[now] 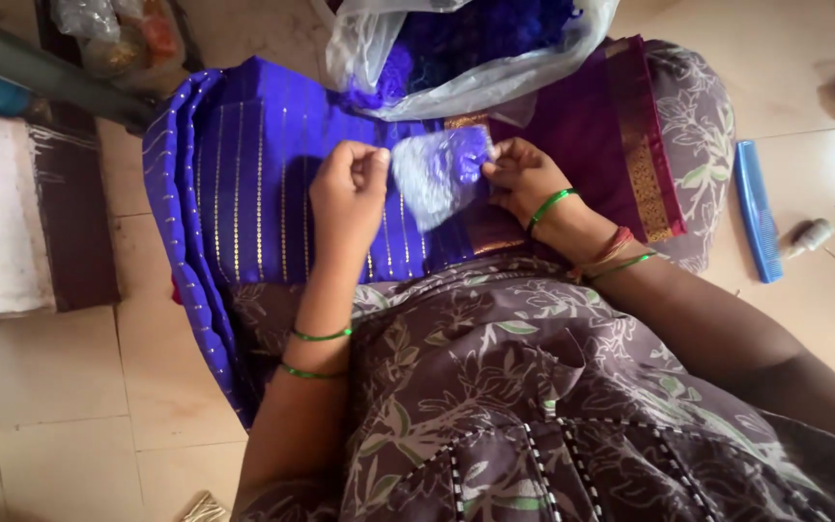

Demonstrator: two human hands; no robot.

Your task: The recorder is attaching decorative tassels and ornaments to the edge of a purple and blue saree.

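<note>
Head view shows both hands at the middle of the frame, the left hand [350,188] pinched shut on one edge of a small clear plastic packet [437,174] of violet thread and the right hand [524,179] pinched on its opposite edge, so the packet hangs stretched between them over a folded violet sari [244,184] with gold dotted lines. At 12 o'clock lies a larger clear bag [495,53] of violet thread, and at 3 o'clock a blue comb [758,208] rests on the tiled floor [60,387].
</note>
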